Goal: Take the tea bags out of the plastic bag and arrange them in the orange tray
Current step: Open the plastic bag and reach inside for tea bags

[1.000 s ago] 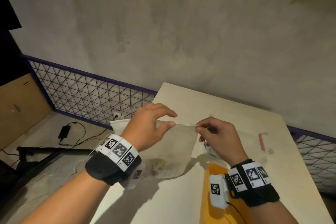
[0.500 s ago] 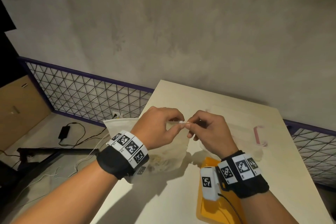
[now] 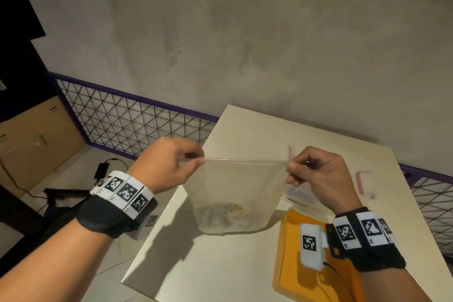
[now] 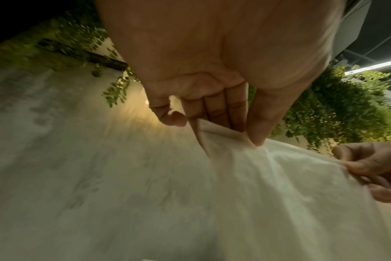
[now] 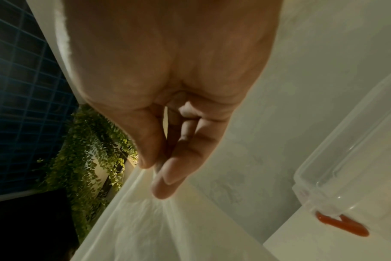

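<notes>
thin cloudy plastic bag (image 3: 235, 189)

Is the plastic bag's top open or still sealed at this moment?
Cannot tell. The left hand and right hand pinch the plastic bag at its top corners, stretching the edge into one straight line.

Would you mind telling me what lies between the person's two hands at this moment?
In the head view, the taut top edge of the plastic bag spans the gap from the left hand to the right hand, each pinching a corner; nothing else lies between.
</notes>
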A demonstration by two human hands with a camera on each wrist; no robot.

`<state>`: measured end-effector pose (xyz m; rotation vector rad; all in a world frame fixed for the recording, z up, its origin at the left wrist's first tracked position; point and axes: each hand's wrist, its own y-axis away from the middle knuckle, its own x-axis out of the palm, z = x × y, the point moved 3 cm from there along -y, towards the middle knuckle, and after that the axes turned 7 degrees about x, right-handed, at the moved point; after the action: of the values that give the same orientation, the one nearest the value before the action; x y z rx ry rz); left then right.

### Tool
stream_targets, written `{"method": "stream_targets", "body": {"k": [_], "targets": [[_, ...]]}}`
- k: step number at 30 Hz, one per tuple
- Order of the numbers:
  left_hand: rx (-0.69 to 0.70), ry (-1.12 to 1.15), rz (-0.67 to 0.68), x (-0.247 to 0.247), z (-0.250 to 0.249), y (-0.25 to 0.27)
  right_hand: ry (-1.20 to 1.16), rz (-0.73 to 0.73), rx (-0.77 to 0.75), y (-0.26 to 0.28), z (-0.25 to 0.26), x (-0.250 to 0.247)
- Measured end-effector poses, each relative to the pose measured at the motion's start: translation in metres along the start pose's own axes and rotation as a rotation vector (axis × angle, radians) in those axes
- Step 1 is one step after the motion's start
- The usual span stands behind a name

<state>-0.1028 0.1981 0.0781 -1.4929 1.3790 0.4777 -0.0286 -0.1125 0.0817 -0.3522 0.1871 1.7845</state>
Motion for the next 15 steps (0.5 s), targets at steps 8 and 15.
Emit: {"method": "stream_targets", "body": {"k": [8,15], "targets": [[-0.146,0.031,0.046,-0.014,0.024,0.028,0.007,-0.002,0.034,0.0,-0.01,-0.008],[-0.398,0.179,-0.001,0.001,0.012,0.023,-0.011,0.043,0.138,0.0,0.005,0.011]]}}
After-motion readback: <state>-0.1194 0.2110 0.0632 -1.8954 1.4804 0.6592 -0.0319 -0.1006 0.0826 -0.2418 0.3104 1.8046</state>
